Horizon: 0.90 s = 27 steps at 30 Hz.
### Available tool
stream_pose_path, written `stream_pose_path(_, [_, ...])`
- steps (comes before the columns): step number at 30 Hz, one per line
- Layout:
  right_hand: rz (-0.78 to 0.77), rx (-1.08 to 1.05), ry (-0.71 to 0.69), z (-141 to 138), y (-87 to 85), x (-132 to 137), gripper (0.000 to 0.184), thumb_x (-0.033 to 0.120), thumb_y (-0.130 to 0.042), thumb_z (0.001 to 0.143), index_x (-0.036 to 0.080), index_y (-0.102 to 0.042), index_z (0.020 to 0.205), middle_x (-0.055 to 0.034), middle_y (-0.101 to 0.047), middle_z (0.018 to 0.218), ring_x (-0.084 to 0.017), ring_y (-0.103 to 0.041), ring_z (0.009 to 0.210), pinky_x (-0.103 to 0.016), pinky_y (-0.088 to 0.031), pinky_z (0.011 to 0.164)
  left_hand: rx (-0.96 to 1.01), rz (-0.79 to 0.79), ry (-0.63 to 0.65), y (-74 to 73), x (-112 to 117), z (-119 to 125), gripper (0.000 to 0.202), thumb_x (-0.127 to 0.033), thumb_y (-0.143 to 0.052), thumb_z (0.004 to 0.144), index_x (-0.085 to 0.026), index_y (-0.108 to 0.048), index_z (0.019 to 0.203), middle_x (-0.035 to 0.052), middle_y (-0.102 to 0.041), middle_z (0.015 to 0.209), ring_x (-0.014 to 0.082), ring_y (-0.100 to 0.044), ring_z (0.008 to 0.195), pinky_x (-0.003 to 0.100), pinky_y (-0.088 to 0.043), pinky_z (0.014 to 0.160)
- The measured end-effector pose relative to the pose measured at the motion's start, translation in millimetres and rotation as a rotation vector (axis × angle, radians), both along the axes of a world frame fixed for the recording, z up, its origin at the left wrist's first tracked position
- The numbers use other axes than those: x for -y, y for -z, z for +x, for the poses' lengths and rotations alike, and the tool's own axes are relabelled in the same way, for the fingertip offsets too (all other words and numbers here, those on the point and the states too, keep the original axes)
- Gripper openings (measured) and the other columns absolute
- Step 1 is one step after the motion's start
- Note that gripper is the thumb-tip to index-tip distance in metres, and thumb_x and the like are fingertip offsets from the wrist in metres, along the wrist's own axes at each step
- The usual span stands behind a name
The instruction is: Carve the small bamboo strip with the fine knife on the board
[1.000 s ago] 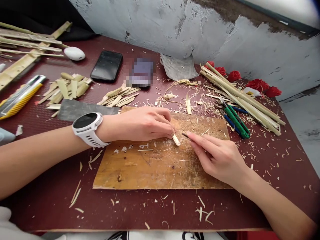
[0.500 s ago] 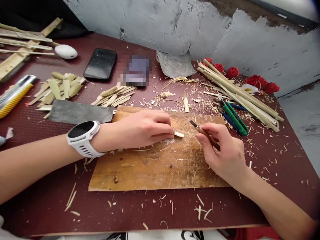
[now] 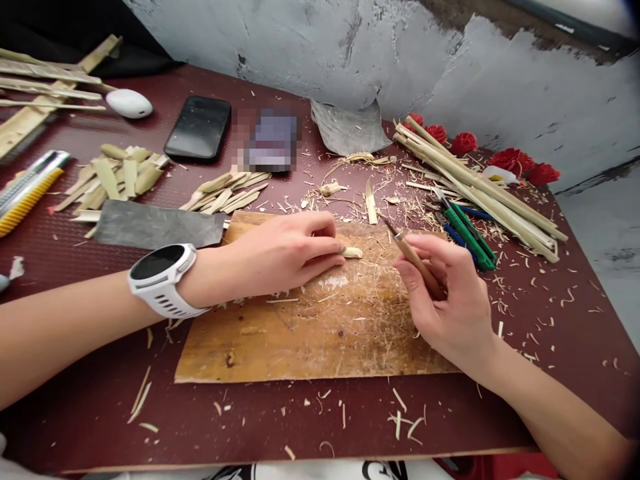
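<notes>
My left hand (image 3: 293,257), with a white watch (image 3: 163,277) at its wrist, pinches a small pale strip of wood or bamboo (image 3: 353,253) above the worn wooden board (image 3: 280,340). Only the strip's right end shows past my fingertips. To the right, my right hand (image 3: 447,287) is closed round the wooden handle of a carving knife (image 3: 419,267). Its dark metal tip points up and to the left, apart from the strip. Thin shavings and scratches cover the board's right part.
Behind the board lie a grey flat sheet (image 3: 160,227), cut pale strips (image 3: 233,190) and a black phone (image 3: 199,129). At right are a green-handled cutter (image 3: 470,233), long pale stalks (image 3: 480,190) and red flowers (image 3: 513,162). A yellow cutter (image 3: 33,193) is at far left.
My left hand has shifted slightly up and left with the strip, which now shows a different face. The knife in my right hand has turned, its tip now slightly higher.
</notes>
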State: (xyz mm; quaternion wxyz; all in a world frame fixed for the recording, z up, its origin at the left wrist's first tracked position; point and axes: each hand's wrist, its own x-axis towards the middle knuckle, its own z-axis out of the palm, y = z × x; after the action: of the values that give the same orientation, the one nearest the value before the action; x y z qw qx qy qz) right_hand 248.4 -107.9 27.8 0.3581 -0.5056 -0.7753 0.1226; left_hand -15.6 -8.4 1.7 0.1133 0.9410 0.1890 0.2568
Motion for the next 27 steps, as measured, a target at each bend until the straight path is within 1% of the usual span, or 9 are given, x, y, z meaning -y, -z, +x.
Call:
stream_pose_path(1, [-0.007, 0.047, 0.006, -1, -0.3, 1, 0.043, 0.012, -0.061, 0.103, 0.026, -0.058, 0.143, -0.0065, -0.074, 0.118, -0.014, -0.072, 0.084, -0.028, -0.058, 0.072, -0.008, 0.005, -0.011, -0.3, 2, 0, 0.027, -0.031, -0.057, 0.109, -0.015, -0.078, 0.108, 0.0094, -0.067, 0.095, 0.0166, -0.062, 0.077, 0.029, -0.048, 0.067])
stream_pose_path(2, [-0.011, 0.106, 0.004, -1, -0.6, 1, 0.044, 0.013, -0.059, 0.103, 0.025, -0.058, 0.146, -0.0067, -0.075, 0.116, -0.014, -0.071, 0.08, -0.028, -0.057, 0.07, -0.014, 0.006, -0.024, -0.8, 3, 1, 0.028, -0.031, -0.057, 0.109, -0.015, -0.078, 0.104, 0.009, -0.067, 0.093, 0.0165, -0.061, 0.076, 0.03, -0.047, 0.066])
stream_pose_path(5, [-0.047, 0.263, -0.044, -2, -1.0, 2, 0.041, 0.014, -0.054, 0.106, 0.02, -0.064, 0.145, -0.0044, -0.075, 0.096, -0.014, -0.066, 0.071, -0.028, -0.054, 0.067, -0.033, -0.001, -0.083, -2.6, 9, 3, 0.032, -0.032, -0.057, 0.109, -0.014, -0.078, 0.093, 0.0069, -0.064, 0.086, 0.0151, -0.057, 0.07, 0.029, -0.044, 0.065])
stream_pose_path(7, [-0.072, 0.31, -0.055, -2, -0.2, 2, 0.041, 0.015, -0.052, 0.106, 0.018, -0.066, 0.144, -0.0046, -0.076, 0.092, -0.016, -0.068, 0.072, -0.03, -0.056, 0.07, -0.052, 0.01, -0.114, -3.9, 13, 4, 0.035, -0.032, -0.056, 0.109, -0.014, -0.076, 0.087, 0.0053, -0.061, 0.082, 0.0144, -0.054, 0.067, 0.029, -0.042, 0.063])
stream_pose_path(10, [-0.075, 0.336, -0.04, -2, 1.1, 3, 0.042, 0.014, -0.051, 0.105, 0.018, -0.067, 0.144, -0.007, -0.08, 0.099, -0.018, -0.073, 0.079, -0.032, -0.06, 0.077, -0.076, 0.043, -0.121, -4.7, 16, 5, 0.035, -0.03, -0.054, 0.11, -0.015, -0.074, 0.085, 0.0049, -0.059, 0.081, 0.0145, -0.051, 0.067, 0.029, -0.04, 0.063])
stream_pose_path(13, [-0.071, 0.342, -0.035, -2, 1.3, 3, 0.043, 0.014, -0.052, 0.104, 0.019, -0.068, 0.144, -0.0075, -0.082, 0.104, -0.018, -0.075, 0.081, -0.032, -0.061, 0.078, -0.076, 0.07, -0.105, -3.8, 16, 5, 0.033, -0.028, -0.052, 0.11, -0.015, -0.071, 0.087, 0.0051, -0.059, 0.082, 0.0146, -0.051, 0.068, 0.029, -0.04, 0.063])
stream_pose_path(16, [-0.084, 0.354, -0.043, -3, 0.7, 4, 0.044, 0.014, -0.052, 0.104, 0.02, -0.067, 0.144, -0.0076, -0.083, 0.108, -0.018, -0.077, 0.082, -0.031, -0.062, 0.078, -0.08, 0.099, -0.091, -2.5, 16, 6, 0.034, -0.027, -0.05, 0.111, -0.016, -0.068, 0.084, 0.0049, -0.058, 0.082, 0.0146, -0.049, 0.067, 0.03, -0.039, 0.063])
stream_pose_path(22, [-0.087, 0.396, -0.049, -3, 0.0, 6, 0.044, 0.012, -0.052, 0.102, 0.016, -0.068, 0.143, -0.009, -0.083, 0.107, -0.019, -0.078, 0.082, -0.032, -0.063, 0.081, -0.079, 0.192, -0.083, -1.5, 16, 6, 0.035, -0.024, -0.05, 0.111, -0.016, -0.064, 0.08, 0.0039, -0.055, 0.079, 0.0151, -0.044, 0.064, 0.033, -0.034, 0.06])
stream_pose_path(27, [-0.096, 0.408, -0.05, -4, 0.4, 5, 0.045, 0.011, -0.053, 0.101, 0.016, -0.069, 0.143, -0.0092, -0.083, 0.105, -0.019, -0.078, 0.081, -0.032, -0.063, 0.081, -0.111, 0.275, -0.102, -0.3, 17, 6, 0.029, -0.023, -0.053, 0.109, -0.016, -0.064, 0.083, 0.0033, -0.056, 0.078, 0.0149, -0.043, 0.063, 0.032, -0.033, 0.059])
